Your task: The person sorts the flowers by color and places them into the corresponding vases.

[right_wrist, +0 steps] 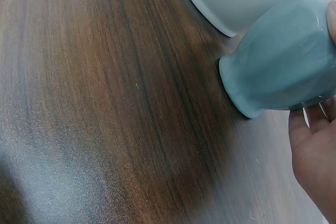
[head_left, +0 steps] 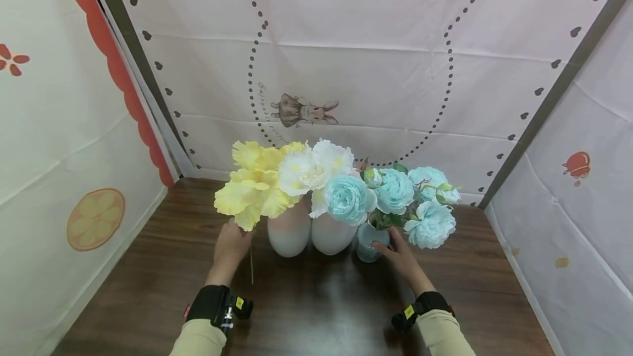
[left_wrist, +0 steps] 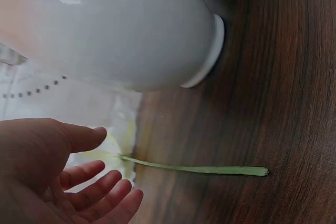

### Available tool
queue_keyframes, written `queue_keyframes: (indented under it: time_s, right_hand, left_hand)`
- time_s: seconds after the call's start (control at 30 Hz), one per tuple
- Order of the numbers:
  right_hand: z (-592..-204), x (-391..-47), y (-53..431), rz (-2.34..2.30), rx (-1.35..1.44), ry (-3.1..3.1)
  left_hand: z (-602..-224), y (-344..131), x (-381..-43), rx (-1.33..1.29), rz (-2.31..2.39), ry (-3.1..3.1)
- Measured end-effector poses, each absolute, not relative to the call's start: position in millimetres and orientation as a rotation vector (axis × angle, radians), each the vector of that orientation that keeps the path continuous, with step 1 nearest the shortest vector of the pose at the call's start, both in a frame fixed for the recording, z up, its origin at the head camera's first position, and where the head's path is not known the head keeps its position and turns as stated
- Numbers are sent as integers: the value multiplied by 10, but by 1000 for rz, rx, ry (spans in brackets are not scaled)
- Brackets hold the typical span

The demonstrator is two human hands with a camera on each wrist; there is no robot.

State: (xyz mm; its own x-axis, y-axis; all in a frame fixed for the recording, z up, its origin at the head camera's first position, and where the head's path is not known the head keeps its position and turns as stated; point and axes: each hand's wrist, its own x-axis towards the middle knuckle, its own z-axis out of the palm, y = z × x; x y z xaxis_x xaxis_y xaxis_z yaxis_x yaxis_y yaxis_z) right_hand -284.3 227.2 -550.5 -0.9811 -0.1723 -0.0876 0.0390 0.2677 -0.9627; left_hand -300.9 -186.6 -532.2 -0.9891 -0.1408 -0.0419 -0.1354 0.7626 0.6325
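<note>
My left hand (head_left: 231, 246) is at the left end of the flower row, below the ruffled yellow flowers (head_left: 249, 185). In the left wrist view its thumb and loosely bent fingers stand apart. A green flower stem (left_wrist: 220, 170) shows just beyond the fingertips, its pale bloom (left_wrist: 118, 142) partly behind the hand. My right hand (head_left: 403, 254) grips the small blue-grey vase (head_left: 368, 240), thumb and fingers on opposite sides. Light-blue flowers (head_left: 395, 191) rise over that vase. In the right wrist view the blue-grey vase (right_wrist: 278, 56) is tilted in the picture; part of the hand is cut off.
Two larger pink-and-white vases, a left one (head_left: 289, 232) and a middle one (head_left: 332, 235), stand beside the small vase. White flowers (head_left: 316, 166) spread above them. All stand on a dark wooden table (head_left: 306, 301), with printed cloth walls (head_left: 356, 87) at the back and sides.
</note>
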Motion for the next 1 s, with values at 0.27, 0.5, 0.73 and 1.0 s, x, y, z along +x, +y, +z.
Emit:
queue_keyframes:
  time_s: [0.27,0.5,0.73,1.0]
  right_hand:
    - [-5528,-2838,2261,-1779,-106,2361]
    - [-5532,-2828,2263,-1783,-111,2368]
    - [-5536,-2846,2268,-1793,-114,2352]
    - [-5520,-2865,2288,-1793,-101,2338]
  left_hand:
    - [-5493,-1882,-3162,291,-1093,-2910]
    - [-5621,-1888,-3237,392,-1129,-2925]
    - [-5665,-1904,-3276,490,-1105,-2973]
    - [-5638,-1905,-3259,524,-1236,-2910]
